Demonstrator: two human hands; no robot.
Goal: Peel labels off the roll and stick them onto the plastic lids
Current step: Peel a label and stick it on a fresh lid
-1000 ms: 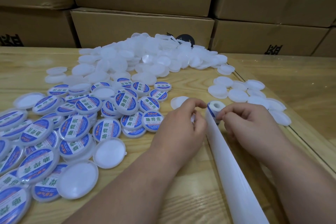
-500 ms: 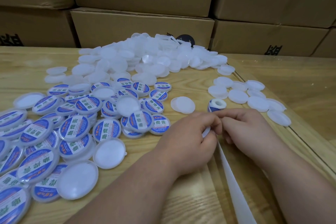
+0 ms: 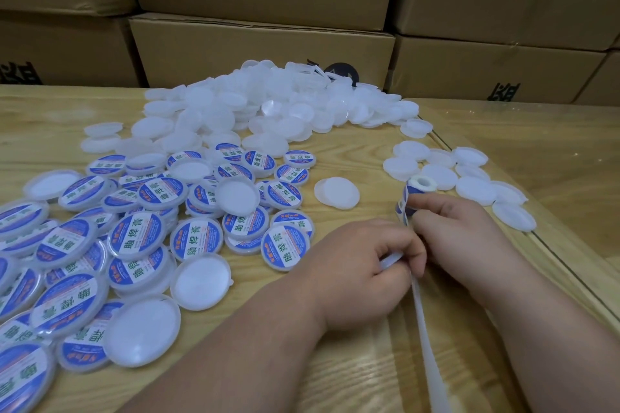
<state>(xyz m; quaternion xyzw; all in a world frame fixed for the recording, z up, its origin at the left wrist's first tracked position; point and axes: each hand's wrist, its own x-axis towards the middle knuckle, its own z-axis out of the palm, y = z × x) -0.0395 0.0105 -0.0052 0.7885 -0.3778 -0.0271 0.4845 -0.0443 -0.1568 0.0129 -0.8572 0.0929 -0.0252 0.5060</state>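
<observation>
White backing strip (image 3: 424, 322) trails toward you across the table (image 3: 369, 362) from the label roll (image 3: 417, 189): keep it taut, peel the label slowly, your left hand (image 3: 362, 265) curled and pinching the strip, your right hand (image 3: 463, 228) pinching the roll's free end, nearest bare lid (image 3: 336, 193) just beyond.

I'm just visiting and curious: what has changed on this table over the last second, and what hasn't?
Both hands drew back from the label roll toward the person. The left hand now pinches the white backing strip nearer the table's front edge; the right hand holds the strip just below the roll. The lone blank lid, hidden by the left hand a second ago, is uncovered. The labelled lids and the blank pile have kept their places since half a second ago.
</observation>
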